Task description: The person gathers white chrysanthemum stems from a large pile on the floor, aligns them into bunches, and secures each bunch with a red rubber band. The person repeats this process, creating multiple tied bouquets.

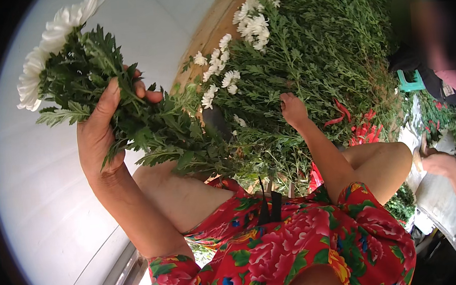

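Note:
My left hand point(111, 118) is wrapped around the leafy stems of a bunch of white chrysanthemums point(59, 47), raised at the left with the blooms tilted up and outward. The stems slope down to the right, across and above my bare left thigh. My right hand point(293, 109) is over a large heap of cut chrysanthemum stems point(313, 66), its fingers bent down at the leaves. Whether those fingers pinch a stem is hidden. White blooms point(254, 27) line the left side of the heap.
Red ribbon strips point(364, 131) lie at the heap's right side. A turquoise plastic stool point(411, 80) stands at the far right, beside another person in dark clothes point(444, 86). A pale, smooth wall point(49, 173) rises close on my left. Brown board point(205, 30) shows behind the blooms.

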`<state>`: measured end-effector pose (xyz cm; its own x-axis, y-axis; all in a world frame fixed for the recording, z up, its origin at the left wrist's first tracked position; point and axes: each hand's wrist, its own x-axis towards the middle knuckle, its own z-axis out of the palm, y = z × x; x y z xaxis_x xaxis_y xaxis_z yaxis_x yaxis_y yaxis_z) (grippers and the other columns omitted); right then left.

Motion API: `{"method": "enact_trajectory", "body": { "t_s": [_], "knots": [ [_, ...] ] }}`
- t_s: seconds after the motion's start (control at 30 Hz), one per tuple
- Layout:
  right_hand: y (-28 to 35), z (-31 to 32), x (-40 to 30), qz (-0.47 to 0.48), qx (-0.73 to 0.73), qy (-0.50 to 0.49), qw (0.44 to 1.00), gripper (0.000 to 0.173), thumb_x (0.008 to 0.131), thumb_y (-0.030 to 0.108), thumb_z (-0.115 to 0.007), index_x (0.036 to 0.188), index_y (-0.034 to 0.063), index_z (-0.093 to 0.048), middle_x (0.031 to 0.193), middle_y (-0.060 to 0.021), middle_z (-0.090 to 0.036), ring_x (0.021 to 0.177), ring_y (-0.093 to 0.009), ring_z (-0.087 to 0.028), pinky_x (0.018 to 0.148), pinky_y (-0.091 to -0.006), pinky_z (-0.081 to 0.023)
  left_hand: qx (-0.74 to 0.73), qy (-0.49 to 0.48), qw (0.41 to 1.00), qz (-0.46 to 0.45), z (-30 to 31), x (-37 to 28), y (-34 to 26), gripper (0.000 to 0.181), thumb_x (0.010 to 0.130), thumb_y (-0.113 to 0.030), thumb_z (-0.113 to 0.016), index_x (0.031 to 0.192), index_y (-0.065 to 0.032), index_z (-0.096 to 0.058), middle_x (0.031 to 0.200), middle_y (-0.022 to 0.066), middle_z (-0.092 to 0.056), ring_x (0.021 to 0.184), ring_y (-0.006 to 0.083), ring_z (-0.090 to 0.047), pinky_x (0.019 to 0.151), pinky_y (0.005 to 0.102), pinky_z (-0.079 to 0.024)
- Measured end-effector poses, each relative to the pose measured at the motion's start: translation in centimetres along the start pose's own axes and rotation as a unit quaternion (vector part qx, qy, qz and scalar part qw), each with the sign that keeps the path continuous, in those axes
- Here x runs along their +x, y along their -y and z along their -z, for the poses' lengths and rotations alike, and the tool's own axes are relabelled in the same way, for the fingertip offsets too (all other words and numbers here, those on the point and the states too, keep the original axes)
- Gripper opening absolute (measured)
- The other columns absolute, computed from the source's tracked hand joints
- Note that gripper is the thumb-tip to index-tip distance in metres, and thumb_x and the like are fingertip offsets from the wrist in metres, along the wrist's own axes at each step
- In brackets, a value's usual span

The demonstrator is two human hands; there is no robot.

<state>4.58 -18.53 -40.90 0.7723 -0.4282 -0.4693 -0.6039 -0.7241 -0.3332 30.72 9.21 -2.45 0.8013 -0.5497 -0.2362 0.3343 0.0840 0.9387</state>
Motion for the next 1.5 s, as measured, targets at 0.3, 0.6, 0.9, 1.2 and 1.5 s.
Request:
{"method": "enact_trajectory", "body": {
  "t_s": [0.3,0.6,0.9,1.2,1.5],
  "knots": [
    [0.6,-1.4,1.1,-0.035,-0.115,0.027,0.992,0.040,0.100,0.024,-0.058,0.138,0.0171,-0.049,0.128,-0.0121,-0.055,0.121,-0.036,-0.049,0.106,-0.0549,-0.043,0.001,0.008,1.000,-0.004,0.6,0.1,0.2,0.040,0.094,-0.022,-0.067,0.117,0.0098,-0.061,0.091,0.0151,-0.068,0.087,0.0340,-0.071,0.075,0.0430,-0.059],
    [-2.8,-0.4,-0.2,-0.027,0.291,-0.076,0.953,0.045,0.101,0.024,-0.059,0.143,0.0106,-0.049,0.143,-0.0144,-0.050,0.125,-0.036,-0.054,0.100,-0.0504,-0.054,0.007,-0.013,1.000,0.003,-0.7,-0.1,0.0,0.033,0.094,-0.019,-0.067,0.112,0.0092,-0.063,0.089,0.0146,-0.069,0.087,0.0322,-0.072,0.073,0.0401,-0.060],
    [3.0,12.0,-1.1,0.102,0.556,-0.145,0.812,0.049,0.099,0.007,-0.061,0.144,-0.0042,-0.046,0.131,-0.0098,-0.060,0.118,-0.017,-0.057,0.095,-0.0306,-0.048,-0.068,-0.058,0.995,0.050,-2.3,0.8,0.5,0.022,0.090,-0.017,-0.074,0.100,0.0011,-0.066,0.085,0.0119,-0.070,0.076,0.0260,-0.072,0.062,0.0377,-0.061],
    [17.3,20.5,-11.7,0.222,0.618,-0.240,0.715,0.043,0.098,0.007,-0.060,0.138,-0.0066,-0.051,0.102,-0.0015,-0.062,0.088,-0.007,-0.054,0.079,-0.0231,-0.045,-0.068,-0.024,0.997,-0.027,-5.0,3.1,2.7,0.054,0.090,-0.046,-0.072,0.119,-0.0029,-0.056,0.097,0.0139,-0.068,0.084,0.0265,-0.069,0.071,0.0422,-0.060],
    [21.4,17.4,-10.6,0.291,0.600,-0.228,0.710,0.027,0.098,0.005,-0.062,0.122,-0.0037,-0.056,0.097,0.0003,-0.062,0.088,-0.005,-0.050,0.080,-0.0217,-0.042,-0.111,0.012,0.994,-0.003,-5.4,3.2,4.8,0.085,0.088,-0.055,-0.071,0.143,0.0027,-0.042,0.128,0.0122,-0.057,0.114,0.0189,-0.053,0.098,0.0367,-0.045]
  ]
}}
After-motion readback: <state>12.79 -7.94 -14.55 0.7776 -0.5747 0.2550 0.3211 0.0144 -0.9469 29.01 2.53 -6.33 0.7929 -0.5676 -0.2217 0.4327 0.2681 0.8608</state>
